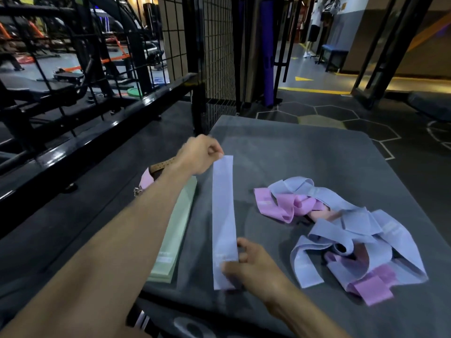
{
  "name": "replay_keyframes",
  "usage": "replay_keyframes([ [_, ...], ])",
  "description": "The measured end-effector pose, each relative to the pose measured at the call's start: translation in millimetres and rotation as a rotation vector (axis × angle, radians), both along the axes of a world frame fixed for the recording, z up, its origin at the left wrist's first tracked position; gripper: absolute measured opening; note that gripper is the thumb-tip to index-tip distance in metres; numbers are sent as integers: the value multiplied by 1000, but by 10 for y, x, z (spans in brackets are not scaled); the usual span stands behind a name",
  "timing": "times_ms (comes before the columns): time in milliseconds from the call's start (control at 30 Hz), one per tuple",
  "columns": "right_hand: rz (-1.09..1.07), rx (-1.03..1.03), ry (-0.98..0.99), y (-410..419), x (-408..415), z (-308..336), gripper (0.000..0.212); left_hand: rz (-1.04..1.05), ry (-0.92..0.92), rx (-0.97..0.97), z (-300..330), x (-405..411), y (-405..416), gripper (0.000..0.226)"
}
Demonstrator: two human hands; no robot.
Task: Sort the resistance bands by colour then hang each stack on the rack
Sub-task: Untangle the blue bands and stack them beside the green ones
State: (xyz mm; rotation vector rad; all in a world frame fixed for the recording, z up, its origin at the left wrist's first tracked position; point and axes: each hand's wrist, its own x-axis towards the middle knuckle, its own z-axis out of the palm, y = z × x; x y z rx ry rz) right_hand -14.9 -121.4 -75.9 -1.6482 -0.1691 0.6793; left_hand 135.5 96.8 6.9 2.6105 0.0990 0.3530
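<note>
A lavender band [223,215] lies flat on the mat [305,154], its ends pinched by left hand [200,153] and right hand [253,264] fingers.

Grey mat [305,152] as landmark. Flat lavender band [223,215] lies on it. Left of that band, pale green stack [179,228]. To its right, tangled pile [341,230]: lavender and pink bands mixed. Black wire grid [214,57] beyond mat's far edge.

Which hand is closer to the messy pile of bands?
The right hand. It pinches the near end of the flat lilac band, just left of the pile. The left hand holds the far end, farther away.
</note>
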Motion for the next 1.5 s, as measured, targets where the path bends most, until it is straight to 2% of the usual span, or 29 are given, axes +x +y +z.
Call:
replay_keyframes([
  [100, 23, -53, -10, 49, -3, -69, 36, -11, 110, 73, -307, 172, -10, 10],
  [267, 37, -51, -18, 93, 65, -125, 44, -7, 240, 138, -632, 341, -61, 16],
  [367, 56, -43, -15, 119, 73, -157, 51, 46, 245, 178, -767, 405, -102, 22],
  [467, 104, 2, 99, 149, 65, -129, 64, 98, 226, 250, -851, 434, -150, 28],
  [600, 169, -63, 183, 78, 69, -89, 88, 114, 209, 394, -933, 406, -225, 21],
  [667, 250, -131, 209, -12, 76, 1, 84, 88, 188, 414, -946, 383, -263, 20],
  [767, 338, -208, 197, -184, 115, 169, 59, -64, 104, 244, -860, 350, -467, 23],
  [833, 300, -290, 138, -313, 197, 217, 48, -208, 80, 121, -789, 351, -707, 20],
  [933, 160, -431, 0, -532, 330, 232, 48, -302, 94, 30, -766, 415, -1051, 22],
  [1133, 60, -431, -91, -810, 388, 267, 40, -178, 201, 39, -900, 537, -1478, 39],
  [1267, 1, -425, -116, -959, 431, 292, 35, -116, 200, 74, -911, 545, -1617, 22],
  [1400, -85, -486, -213, -1073, 499, 293, 28, -119, 12, -15, -669, 514, -1645, 6],
  [1500, -168, -532, -330, -1117, 561, 264, 19, -211, -178, -88, -248, 477, -1633, 5],
])
